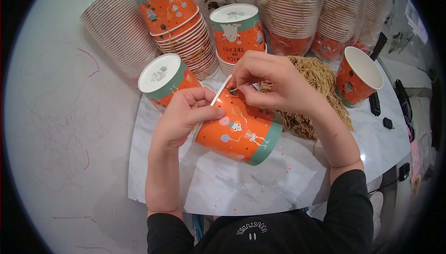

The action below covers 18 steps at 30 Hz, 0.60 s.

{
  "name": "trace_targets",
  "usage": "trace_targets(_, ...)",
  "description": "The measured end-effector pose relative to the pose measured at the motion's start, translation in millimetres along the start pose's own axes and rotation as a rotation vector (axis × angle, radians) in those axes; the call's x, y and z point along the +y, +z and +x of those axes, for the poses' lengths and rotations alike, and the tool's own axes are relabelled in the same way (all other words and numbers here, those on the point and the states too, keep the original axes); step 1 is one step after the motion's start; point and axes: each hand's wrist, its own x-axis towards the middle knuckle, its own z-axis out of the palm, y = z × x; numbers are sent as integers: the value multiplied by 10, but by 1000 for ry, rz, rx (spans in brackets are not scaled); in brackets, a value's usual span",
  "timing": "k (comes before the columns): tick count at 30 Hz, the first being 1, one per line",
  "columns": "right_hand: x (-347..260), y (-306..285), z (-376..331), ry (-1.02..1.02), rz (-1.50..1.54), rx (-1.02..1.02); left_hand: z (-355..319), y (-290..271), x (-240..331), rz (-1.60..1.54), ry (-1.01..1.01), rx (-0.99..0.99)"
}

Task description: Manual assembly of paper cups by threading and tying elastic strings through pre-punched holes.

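Note:
An orange paper bucket (pixel 239 131) with a green base band and printed skeleton and balloons lies tilted over the table, its white rim to the upper left. My left hand (pixel 186 114) grips it at the rim, thumb on the outer wall and fingers around the edge. Close to that rim, my right hand (pixel 274 80) pinches a thin pale strand against the bucket's side; the fingers partly hide it. A bundle of tan string (pixel 318 96) lies beneath and beside my right wrist.
Upside-down buckets stand at the back: a single-looking one (pixel 162 75), a tall stack (pixel 169 8) and another stack (pixel 237 26). Plastic-wrapped stacks (pixel 292 12) rise at back right. An upright bucket (pixel 360 75) and small black objects (pixel 374 104) sit on the right of the marble table (pixel 251 189).

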Motion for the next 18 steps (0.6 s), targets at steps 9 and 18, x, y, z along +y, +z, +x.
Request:
trace_targets(9, -18, -10, -39, 17, -162, -106, 39, 112, -17, -73, 55, -2)
trace_targets(18, -33, -63, -36, -10, -234, -167, 58, 131, -66, -18, 6, -42)
